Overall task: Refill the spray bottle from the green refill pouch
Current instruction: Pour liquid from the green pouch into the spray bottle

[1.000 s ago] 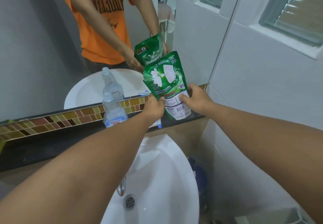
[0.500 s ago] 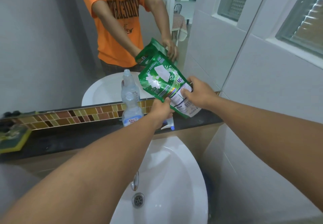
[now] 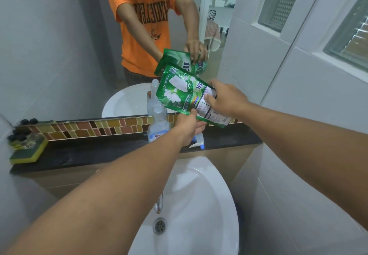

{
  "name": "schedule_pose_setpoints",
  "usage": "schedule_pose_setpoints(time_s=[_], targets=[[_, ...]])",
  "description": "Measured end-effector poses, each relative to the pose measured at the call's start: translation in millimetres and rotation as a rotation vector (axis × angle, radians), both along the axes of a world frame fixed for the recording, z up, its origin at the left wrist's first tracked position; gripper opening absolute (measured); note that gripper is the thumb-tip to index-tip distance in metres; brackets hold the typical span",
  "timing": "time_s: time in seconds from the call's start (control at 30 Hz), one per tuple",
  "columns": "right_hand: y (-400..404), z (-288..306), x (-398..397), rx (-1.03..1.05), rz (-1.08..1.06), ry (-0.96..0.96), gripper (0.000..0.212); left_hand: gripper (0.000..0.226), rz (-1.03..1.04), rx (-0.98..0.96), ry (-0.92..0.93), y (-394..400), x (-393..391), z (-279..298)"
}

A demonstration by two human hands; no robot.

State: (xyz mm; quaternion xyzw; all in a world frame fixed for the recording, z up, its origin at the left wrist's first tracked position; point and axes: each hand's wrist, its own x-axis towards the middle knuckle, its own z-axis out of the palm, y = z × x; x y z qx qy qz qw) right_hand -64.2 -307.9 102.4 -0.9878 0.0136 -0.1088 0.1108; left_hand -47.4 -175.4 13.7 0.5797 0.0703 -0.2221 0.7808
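The green refill pouch (image 3: 180,91) is held in the air above the black ledge, tilted far to the left, its top corner over the bottle. My left hand (image 3: 190,126) pinches its lower edge from below. My right hand (image 3: 227,97) grips its white-labelled bottom end. The clear spray bottle (image 3: 158,124) stands uncapped on the ledge just left of my left hand, its open neck below the pouch's low corner. Its white and blue spray head (image 3: 198,143) lies on the ledge behind my left wrist, partly hidden.
A black ledge (image 3: 99,151) runs under the mirror (image 3: 59,45), with a yellow-green sponge (image 3: 27,151) at its left end. The white basin (image 3: 199,205) with tap (image 3: 159,203) and drain lies below. A tiled wall and window close the right side.
The pouch has tipped from nearly upright to steeply leftward toward the bottle's neck. My right hand rose on its bottom end. The view shifted right and down.
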Motion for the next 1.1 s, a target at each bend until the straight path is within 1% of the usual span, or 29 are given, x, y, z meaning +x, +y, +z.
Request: schedule_pose_setpoints(time_s=[0.17,0.4,0.47,0.53,0.67,1.1], targets=[[11.0,8.4,1.2,-0.077,0.029,-0.060,0.038,0.029,0.024,-0.065,0.031,4.5,-1.5,5.2],[18.3,19.4,5.1,-0.172,0.086,-0.110,0.039,0.034,0.049,-0.169,0.074,2.3,-2.7,9.9],[19.5,22.2,6.7,-0.203,0.094,-0.119,0.039,0.030,0.051,-0.213,0.076,2.1,-4.5,12.3],[20.6,25.3,8.2,-0.232,0.102,-0.121,0.040,0.021,0.071,-0.251,0.092,1.1,-4.8,14.1],[23.9,32.1,10.9,-0.280,0.113,-0.147,0.038,0.019,0.101,-0.319,0.127,-0.2,-5.6,18.1],[34.5,43.0,21.0,-0.360,0.153,-0.204,0.034,0.022,0.123,-0.384,0.121,4.5,-1.3,23.2]])
